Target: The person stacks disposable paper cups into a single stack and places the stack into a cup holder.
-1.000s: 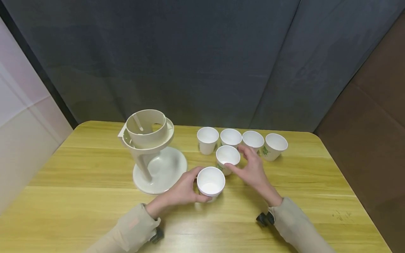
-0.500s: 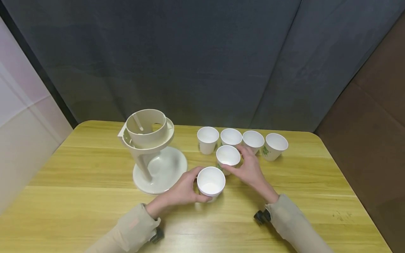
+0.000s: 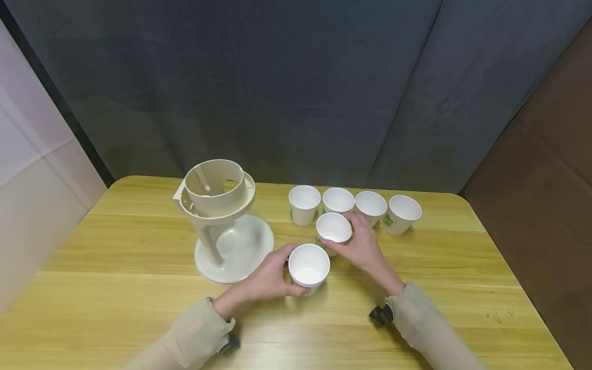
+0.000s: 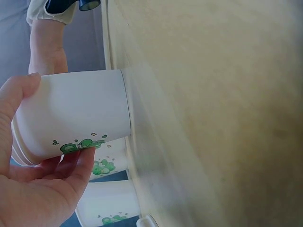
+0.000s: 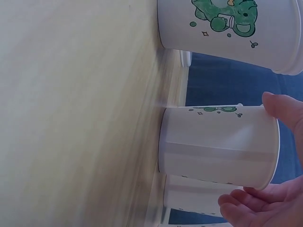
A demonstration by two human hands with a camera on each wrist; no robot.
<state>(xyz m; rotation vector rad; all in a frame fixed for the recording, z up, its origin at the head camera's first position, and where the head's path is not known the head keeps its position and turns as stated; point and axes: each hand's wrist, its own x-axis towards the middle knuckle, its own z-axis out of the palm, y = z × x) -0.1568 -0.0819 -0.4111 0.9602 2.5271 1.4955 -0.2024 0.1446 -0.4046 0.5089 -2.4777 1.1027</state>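
My left hand (image 3: 268,277) grips the nearest white paper cup (image 3: 309,267), thumb and fingers on opposite sides near the rim. In the left wrist view this upright cup (image 4: 78,109) stands on the tabletop and carries a green cartoon print; layered edges show at its rim. Just behind it and to the right is a second paper cup (image 3: 333,227). My right hand (image 3: 365,249) holds that one by the rim, thumb on the near side, fingers on the far side. The right wrist view has its base on the wood, with the thumb (image 5: 279,106) at the rim.
Several more white paper cups (image 3: 303,203) stand in a row along the back of the wooden table (image 3: 115,246). To the left, a cream plastic stand (image 3: 217,252) has a round base and an open ring-shaped top. A dark curtain (image 3: 259,92) hangs behind.
My right hand has moved slightly left, and its thumb and fingers have closed in on the second cup. My left hand and the nearest cup have stayed put.
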